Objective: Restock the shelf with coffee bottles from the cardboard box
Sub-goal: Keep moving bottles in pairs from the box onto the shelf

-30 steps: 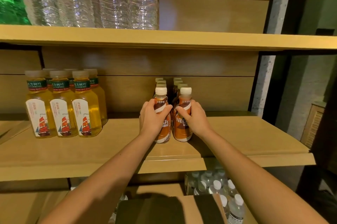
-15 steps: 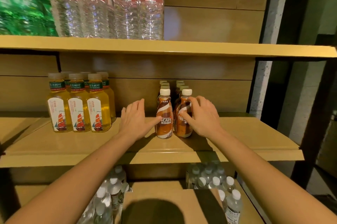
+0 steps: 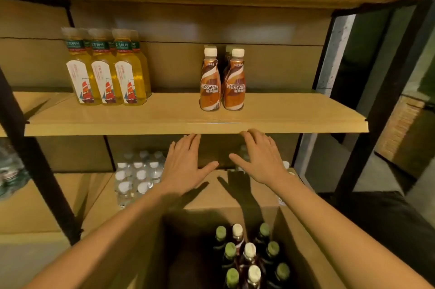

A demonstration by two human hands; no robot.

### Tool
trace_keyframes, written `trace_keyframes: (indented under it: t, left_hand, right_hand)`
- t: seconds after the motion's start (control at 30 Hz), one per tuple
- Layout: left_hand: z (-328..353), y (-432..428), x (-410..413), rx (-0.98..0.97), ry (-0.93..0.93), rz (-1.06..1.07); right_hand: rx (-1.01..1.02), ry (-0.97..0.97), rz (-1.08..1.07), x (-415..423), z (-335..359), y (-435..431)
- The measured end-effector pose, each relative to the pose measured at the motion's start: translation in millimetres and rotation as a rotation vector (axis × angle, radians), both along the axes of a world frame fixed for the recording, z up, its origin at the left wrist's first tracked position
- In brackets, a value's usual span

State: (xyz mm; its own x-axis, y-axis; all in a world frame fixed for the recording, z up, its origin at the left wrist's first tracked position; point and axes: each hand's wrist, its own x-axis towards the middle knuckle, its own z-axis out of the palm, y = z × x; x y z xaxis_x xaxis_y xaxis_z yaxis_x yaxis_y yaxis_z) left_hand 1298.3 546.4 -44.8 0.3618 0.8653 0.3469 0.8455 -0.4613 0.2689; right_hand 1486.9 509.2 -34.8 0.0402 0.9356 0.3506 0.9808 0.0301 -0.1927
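Both hands have let go of the two front Nescafé bottles (image 3: 210, 81) and dropped beneath the shelf (image 3: 164, 121) edge. The left hand (image 3: 186, 166) and right hand (image 3: 261, 161) are empty, fingers straight and loosely spread. The placed pair stands above the fingertips. The cardboard box (image 3: 289, 241), below the wrists, holds white-capped bottles (image 3: 249, 251). Next fetch likely.

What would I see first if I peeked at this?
The left hand and right hand, both open, spread in the middle, just below the shelf edge. Above them two brown coffee bottles stand side by side on the shelf, yellow bottles to their left. Below, a cardboard box holds capped bottles.
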Motion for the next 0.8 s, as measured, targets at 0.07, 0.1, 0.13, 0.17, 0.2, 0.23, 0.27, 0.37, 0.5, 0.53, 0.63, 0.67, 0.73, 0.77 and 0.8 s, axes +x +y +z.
trace_keyframes:
  t: [0.07, 0.1, 0.13, 0.17, 0.2, 0.23, 0.27, 0.37, 0.5, 0.53, 0.63, 0.67, 0.73, 0.77, 0.8]
  left_hand:
    - [-25, 0, 6, -0.070, 0.046, -0.006]
    - [-35, -1, 10, -0.110, 0.075, -0.011]
    - [-46, -3, 13, -0.134, 0.094, -0.010]
    - [-59, -5, 17, -0.128, 0.091, -0.007]
    - [-71, -8, 20, -0.102, 0.089, -0.014]
    - [-83, -10, 22, -0.084, 0.080, -0.027]
    - [-94, -11, 23, -0.076, 0.061, -0.038]
    - [-130, -14, 21, -0.218, 0.083, -0.055]
    - [-171, -14, 25, -0.351, 0.081, -0.063]
    - [-181, -13, 25, -0.380, 0.089, -0.059]
    - [-213, -6, 26, -0.466, 0.082, -0.032]
    - [-221, -4, 27, -0.499, 0.080, -0.021]
    - [-237, 1, 27, -0.570, 0.069, 0.010]
    - [-244, 4, 28, -0.598, 0.065, 0.029]
    - [-250, 6, 29, -0.614, 0.058, 0.043]
  right_hand:
    - [-0.056, 0.017, -0.015, 4, -27, -7]
    - [-0.078, 0.012, -0.022, 5, -40, -10]
    - [-0.098, 0.001, -0.029, 6, -53, -12]
    - [-0.123, -0.011, -0.035, 7, -65, -14]
    - [-0.149, -0.011, -0.040, 7, -77, -16]
    - [-0.176, 0.000, -0.043, 7, -88, -18]
    - [-0.203, 0.016, -0.045, 7, -100, -19]
    - [-0.290, 0.031, -0.037, 6, -132, -21]
    - [-0.403, 0.070, -0.057, 6, -173, -19]
    - [-0.424, 0.074, -0.074, 6, -183, -17]
    - [-0.501, 0.091, -0.131, 7, -211, -10]
    - [-0.525, 0.109, -0.152, 9, -217, -7]
    - [-0.572, 0.174, -0.199, 12, -230, 0]
    - [-0.591, 0.206, -0.220, 14, -237, 4]
    - [-0.604, 0.229, -0.237, 16, -243, 8]
